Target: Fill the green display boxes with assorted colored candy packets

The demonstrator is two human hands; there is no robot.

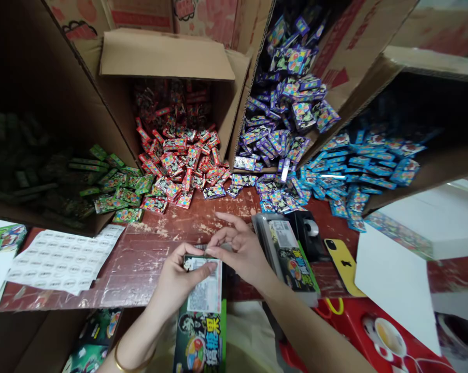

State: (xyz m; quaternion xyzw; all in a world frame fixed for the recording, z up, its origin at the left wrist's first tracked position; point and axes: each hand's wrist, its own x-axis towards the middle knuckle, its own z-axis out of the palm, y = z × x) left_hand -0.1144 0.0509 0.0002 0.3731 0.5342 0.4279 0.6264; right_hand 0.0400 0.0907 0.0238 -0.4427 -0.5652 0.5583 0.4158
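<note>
Lower centre of the frame: a long green-and-black glossy cardboard carton (203,331), with a white printed label at its upper end, overhangs the near edge of the worn red tabletop (148,248). The left hand (177,280) grips that end, thumb across the label. The right hand (241,251) pinches the carton's top edge. At left lies a flat sheet of white oval stickers (62,259). Upper centre: a heap of crinkled red sachets (179,160).

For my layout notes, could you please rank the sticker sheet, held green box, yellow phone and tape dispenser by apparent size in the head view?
1. sticker sheet
2. green box, though nearest the camera and cut off
3. yellow phone and tape dispenser: alike, phone partly covered, unranked
</note>
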